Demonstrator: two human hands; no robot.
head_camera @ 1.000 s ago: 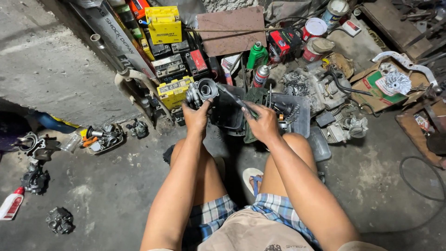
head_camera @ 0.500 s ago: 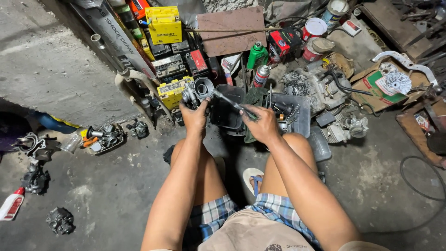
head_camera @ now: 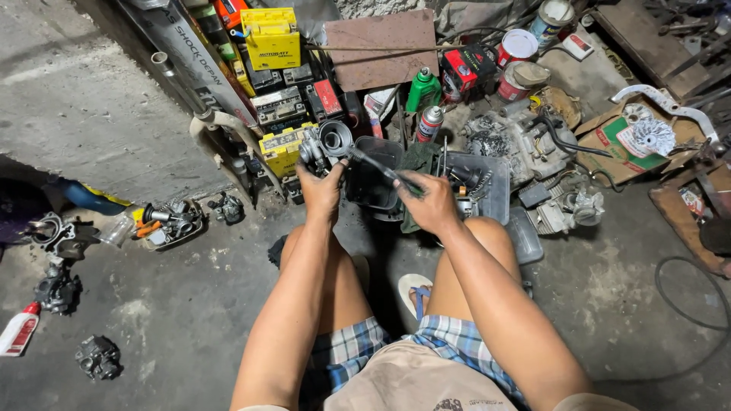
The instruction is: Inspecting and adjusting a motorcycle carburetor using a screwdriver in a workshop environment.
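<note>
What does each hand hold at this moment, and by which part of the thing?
The left hand grips a grey metal carburetor from below, by its body. The right hand holds a thin dark tool by its handle end, tip toward the carburetor.

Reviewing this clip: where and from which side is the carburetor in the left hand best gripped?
Grip the carburetor around its lower body, from below and the near side, much as the left hand does. Its round open throat faces up and toward the screwdriver held by the right hand, so that side likely should stay uncovered.
</note>
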